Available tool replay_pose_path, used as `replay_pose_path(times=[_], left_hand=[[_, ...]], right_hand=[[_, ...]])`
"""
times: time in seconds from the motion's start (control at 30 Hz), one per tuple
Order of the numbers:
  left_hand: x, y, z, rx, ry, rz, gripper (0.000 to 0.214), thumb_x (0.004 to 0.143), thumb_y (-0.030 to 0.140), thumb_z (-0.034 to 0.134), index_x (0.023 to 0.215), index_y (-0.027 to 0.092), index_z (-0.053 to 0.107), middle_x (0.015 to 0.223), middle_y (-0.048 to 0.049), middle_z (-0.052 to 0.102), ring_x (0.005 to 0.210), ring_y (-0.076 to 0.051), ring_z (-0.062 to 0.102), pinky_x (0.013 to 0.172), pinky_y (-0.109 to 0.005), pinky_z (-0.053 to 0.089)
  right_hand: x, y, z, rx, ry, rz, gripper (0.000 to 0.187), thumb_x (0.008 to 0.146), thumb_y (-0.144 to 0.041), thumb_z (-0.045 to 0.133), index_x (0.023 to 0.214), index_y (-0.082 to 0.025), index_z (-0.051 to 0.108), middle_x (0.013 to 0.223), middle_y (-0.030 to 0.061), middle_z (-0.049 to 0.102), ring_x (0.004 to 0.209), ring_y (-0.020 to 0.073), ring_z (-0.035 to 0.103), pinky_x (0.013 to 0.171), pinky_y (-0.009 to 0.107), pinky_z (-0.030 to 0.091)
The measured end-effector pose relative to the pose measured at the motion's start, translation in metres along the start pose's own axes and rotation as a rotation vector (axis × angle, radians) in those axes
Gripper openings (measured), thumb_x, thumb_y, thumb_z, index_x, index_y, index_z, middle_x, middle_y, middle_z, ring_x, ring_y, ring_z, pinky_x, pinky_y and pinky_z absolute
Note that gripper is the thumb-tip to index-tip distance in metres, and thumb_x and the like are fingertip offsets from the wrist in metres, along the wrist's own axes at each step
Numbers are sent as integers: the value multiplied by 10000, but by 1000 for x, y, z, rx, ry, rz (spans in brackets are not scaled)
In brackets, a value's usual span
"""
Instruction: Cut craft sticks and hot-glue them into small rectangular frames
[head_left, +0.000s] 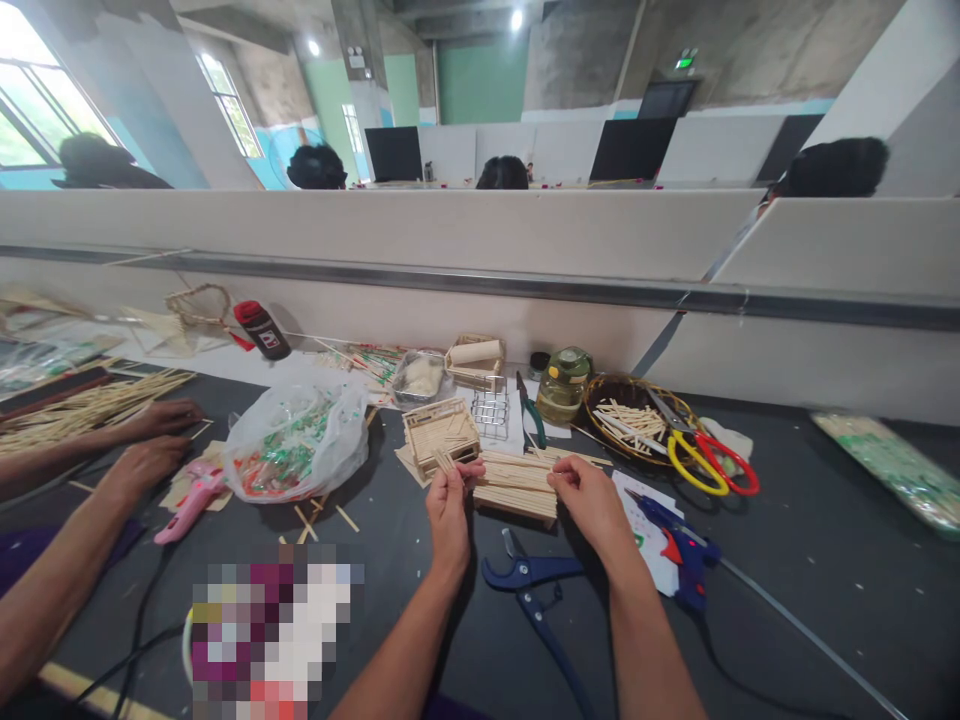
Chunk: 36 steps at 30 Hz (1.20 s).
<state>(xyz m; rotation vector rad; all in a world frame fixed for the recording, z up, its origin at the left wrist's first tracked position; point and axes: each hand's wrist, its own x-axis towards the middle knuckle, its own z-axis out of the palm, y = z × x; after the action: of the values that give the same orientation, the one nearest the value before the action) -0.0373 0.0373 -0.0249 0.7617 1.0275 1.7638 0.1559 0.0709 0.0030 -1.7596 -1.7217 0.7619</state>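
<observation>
The left hand (448, 505) pinches a few thin sticks (444, 459) upright between thumb and fingers; the right hand (592, 500) has its thumb and fingertips drawn close together at the right end of the stick stack (516, 484), though whether it grips one of those sticks I cannot tell; the stack lies between the two hands on the dark table (810, 570), its sticks running side to side; just behind the left hand sits a small stick-built box (424, 455), with a wire rack (491, 408) beyond; nearer the person, a blue cutter (526, 570) lies with its handles spread; right of the right hand, a blue glue gun (694, 562) rests partly over a sheet of paper (654, 578); behind it, scissors (679, 436) lie across the edge of a basket (615, 388) of short sticks; well to the left, past a plastic bag (300, 440), are a co-worker's hands (154, 464).
</observation>
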Motion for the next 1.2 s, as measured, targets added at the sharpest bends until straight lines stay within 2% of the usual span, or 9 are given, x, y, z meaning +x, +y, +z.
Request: replay_pose_path(times=[0.27, 0.53, 0.63, 0.77, 0.93, 1.03, 1.2], left_hand=[[0, 4, 1, 7, -33, -5, 346, 886, 455, 536, 847, 134, 660, 938, -106, 710, 1035, -243, 631, 972, -399, 444], [-2, 4, 2, -34, -35, 5, 301, 876, 430, 563, 847, 142, 643, 1007, -112, 706, 1066, -248, 623, 989, -413, 437], [-3, 4, 1, -42, -39, 8, 284, 891, 411, 547, 852, 145, 638, 1013, -106, 704, 1078, -244, 617, 993, -409, 435], [0, 5, -1, -38, -39, 9, 298, 883, 422, 556, 852, 140, 649, 996, -105, 707, 1063, -240, 622, 1005, -408, 424], [6, 3, -4, -4, -7, -1, 327, 879, 450, 549, 844, 141, 650, 909, -91, 711, 1029, -236, 632, 952, -375, 454], [7, 1, -5, 1, 5, -12, 338, 867, 465, 561, 833, 140, 647, 896, -91, 707, 1003, -232, 637, 933, -368, 459], [8, -3, -6, 23, -47, -13, 329, 872, 458, 554, 816, 146, 641, 902, -91, 694, 1022, -244, 628, 965, -395, 430]], right_hand=[[-4, -15, 4, -242, 50, 40, 225, 817, -195, 460, 989, -194, 605, 801, 25, 667, 704, 173, 603, 646, 261, 371], [-5, -17, 16, -379, 102, 43, 285, 852, -189, 459, 1087, -145, 614, 952, 99, 658, 838, 205, 607, 714, 279, 381], [-5, -18, 17, -352, 140, 32, 313, 840, -178, 448, 1092, -141, 630, 961, 104, 662, 850, 215, 606, 740, 291, 391], [-4, -17, 13, -175, 186, 26, 350, 809, -204, 446, 1088, -134, 646, 911, 83, 673, 812, 204, 609, 746, 291, 414], [-3, -14, 8, 4, 82, 16, 323, 780, -299, 475, 1016, -171, 654, 737, 18, 649, 682, 181, 598, 660, 272, 420], [-4, -14, 8, -47, 47, 24, 297, 779, -297, 470, 999, -197, 642, 719, 2, 639, 685, 183, 598, 638, 270, 403], [-5, -14, 8, -171, 67, 37, 284, 803, -244, 439, 1003, -195, 634, 824, 30, 662, 724, 179, 603, 654, 271, 391]])
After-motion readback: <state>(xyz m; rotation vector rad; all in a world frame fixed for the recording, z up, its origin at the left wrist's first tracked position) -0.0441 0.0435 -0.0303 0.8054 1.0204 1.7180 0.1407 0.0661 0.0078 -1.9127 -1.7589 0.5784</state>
